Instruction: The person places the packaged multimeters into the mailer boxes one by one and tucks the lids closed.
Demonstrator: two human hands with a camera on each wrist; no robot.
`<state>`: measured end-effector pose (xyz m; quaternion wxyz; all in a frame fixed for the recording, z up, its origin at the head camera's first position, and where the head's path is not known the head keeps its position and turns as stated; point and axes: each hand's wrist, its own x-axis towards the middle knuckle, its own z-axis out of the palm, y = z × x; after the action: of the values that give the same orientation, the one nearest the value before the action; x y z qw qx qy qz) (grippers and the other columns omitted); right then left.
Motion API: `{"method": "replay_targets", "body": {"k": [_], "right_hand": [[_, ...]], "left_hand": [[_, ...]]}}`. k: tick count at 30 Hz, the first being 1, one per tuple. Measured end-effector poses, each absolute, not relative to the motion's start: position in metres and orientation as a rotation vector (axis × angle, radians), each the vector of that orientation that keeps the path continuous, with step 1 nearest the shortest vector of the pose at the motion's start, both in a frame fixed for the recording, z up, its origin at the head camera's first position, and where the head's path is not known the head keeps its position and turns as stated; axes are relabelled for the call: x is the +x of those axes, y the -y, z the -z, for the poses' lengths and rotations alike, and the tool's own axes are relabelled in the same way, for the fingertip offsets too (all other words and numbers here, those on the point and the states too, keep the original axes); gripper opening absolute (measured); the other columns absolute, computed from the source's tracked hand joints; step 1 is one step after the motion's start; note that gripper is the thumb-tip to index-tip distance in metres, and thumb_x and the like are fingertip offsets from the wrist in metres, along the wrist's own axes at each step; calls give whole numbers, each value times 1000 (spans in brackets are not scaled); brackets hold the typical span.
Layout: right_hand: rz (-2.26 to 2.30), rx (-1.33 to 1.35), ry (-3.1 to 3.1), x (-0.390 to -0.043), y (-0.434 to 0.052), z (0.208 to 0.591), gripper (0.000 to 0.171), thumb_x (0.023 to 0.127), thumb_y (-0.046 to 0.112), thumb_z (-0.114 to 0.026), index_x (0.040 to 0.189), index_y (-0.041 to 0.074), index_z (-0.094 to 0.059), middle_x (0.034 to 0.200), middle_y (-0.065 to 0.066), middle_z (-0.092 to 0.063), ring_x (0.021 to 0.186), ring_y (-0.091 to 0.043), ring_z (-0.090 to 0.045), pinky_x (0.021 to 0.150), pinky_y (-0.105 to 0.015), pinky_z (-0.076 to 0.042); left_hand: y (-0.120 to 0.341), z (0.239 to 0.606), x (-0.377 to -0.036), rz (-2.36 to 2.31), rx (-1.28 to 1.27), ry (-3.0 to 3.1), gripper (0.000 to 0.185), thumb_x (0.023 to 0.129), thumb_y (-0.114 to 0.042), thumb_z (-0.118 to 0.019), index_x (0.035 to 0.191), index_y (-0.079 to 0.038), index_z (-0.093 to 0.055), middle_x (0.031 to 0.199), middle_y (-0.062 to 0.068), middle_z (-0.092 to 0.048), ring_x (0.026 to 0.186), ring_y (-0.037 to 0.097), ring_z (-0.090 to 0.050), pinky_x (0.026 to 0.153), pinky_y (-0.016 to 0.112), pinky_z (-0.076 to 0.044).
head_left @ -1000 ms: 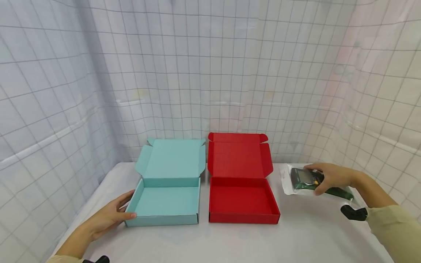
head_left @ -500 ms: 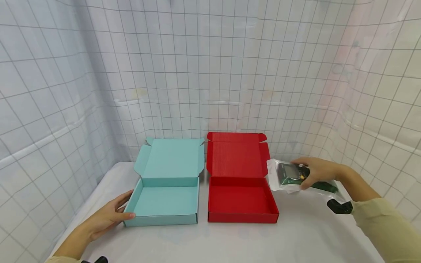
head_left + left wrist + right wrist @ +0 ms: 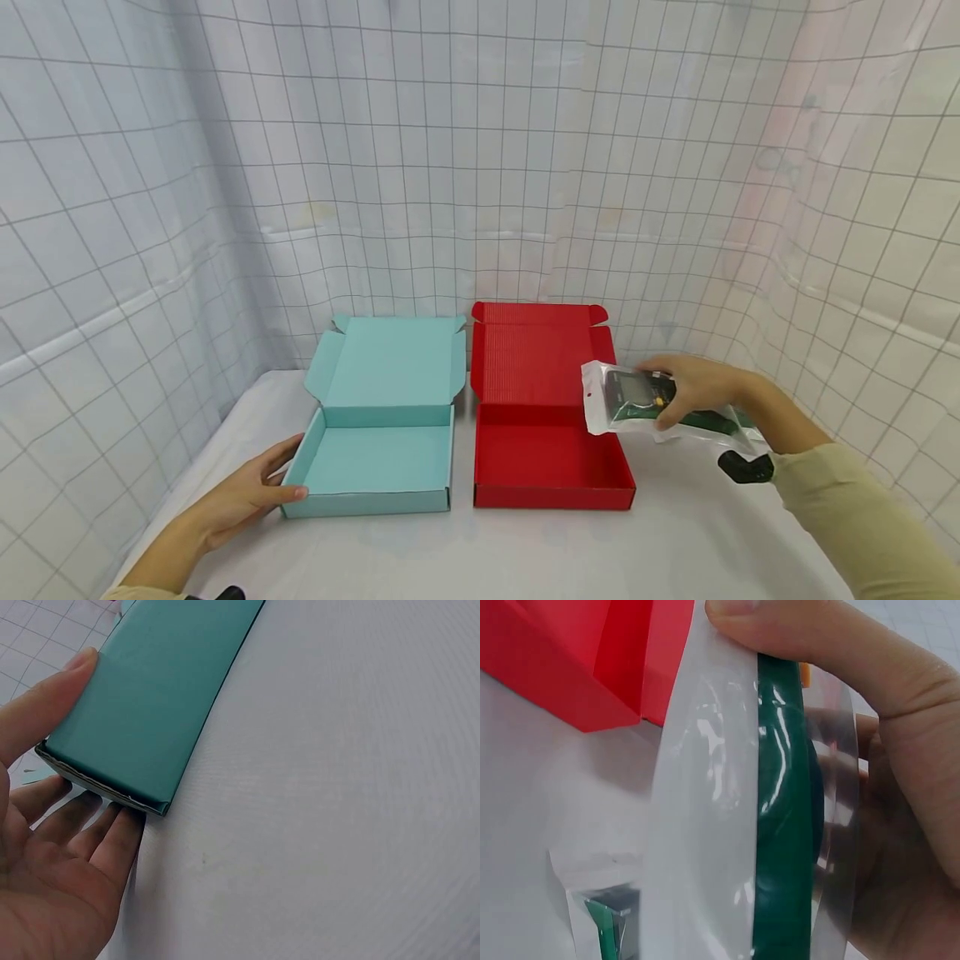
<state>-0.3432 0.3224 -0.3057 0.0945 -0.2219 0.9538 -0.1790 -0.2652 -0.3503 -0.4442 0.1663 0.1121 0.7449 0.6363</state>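
Right hand (image 3: 697, 390): fingers curled round bagged gadget (image 3: 632, 402), blocking view of red box's (image 3: 553, 498) rear corner. Left hand (image 3: 243, 497): fingers gripping blue box's (image 3: 375, 503) corner. Second packet (image 3: 613, 926) on white cloth (image 3: 525, 558).

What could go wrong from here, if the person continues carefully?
The clear plastic pouch with green-and-black contents might snag on the open red cardboard box, whose right side it overlaps in the head view. Its glossy surface could slip from the right hand. The left hand, touching the light blue cardboard box, might shift it.
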Motion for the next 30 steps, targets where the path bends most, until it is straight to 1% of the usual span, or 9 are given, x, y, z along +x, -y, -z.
{"method": "replay_targets", "body": {"k": [4,6,13,19,22,30], "right_hand": [[517,-667,-2840,-345,-312,304,102,63,45,-94,149,10,-50,128,-7,-54,114,-30,-50,81,-40,-56],[501,-681,-2841,-346,-307,303,101,63,45,-94,149,12,-51,127,-5,-55,113,-28,-50,81,-39,-55],[513,-708,-2809,-351,-289,303,105,61,45,-96,148,10,-50,126,-5,-55,113,-29,-51,80,-40,-58],[535,-783,-2774,-352,-278,301,99,65,41,-94,148,7,-51,125,-4,-56,114,-28,-51,82,-39,-57],[542,-798,-2764,-354,-273,302,97,66,39,-94,147,7,-51,125,-4,-56,114,-28,-52,82,-39,-57],[505,-821,-2763,-360,-256,308,100,66,41,-94,149,7,-51,133,-4,-55,118,-27,-50,85,-41,-57]], "left_hand": [[350,444,-266,-1800,306,-2132,100,98,-3,-70,164,-2,5,168,26,11,150,54,5,96,19,-45],[350,444,-266,-1795,299,-2137,100,98,-4,-70,164,-2,5,168,26,11,150,54,5,96,19,-45],[349,444,-266,-1791,296,-2143,100,98,-4,-70,164,-3,4,168,26,10,150,55,5,95,18,-44],[350,444,-268,-1781,294,-2150,100,98,-4,-70,164,-3,4,168,26,10,149,55,5,97,20,-45],[350,443,-268,-1773,288,-2154,99,98,-5,-70,165,-3,4,168,26,10,149,55,5,98,22,-45],[352,443,-267,-1761,287,-2140,99,99,-5,-69,164,-3,6,168,27,11,149,56,6,98,21,-45]]}}
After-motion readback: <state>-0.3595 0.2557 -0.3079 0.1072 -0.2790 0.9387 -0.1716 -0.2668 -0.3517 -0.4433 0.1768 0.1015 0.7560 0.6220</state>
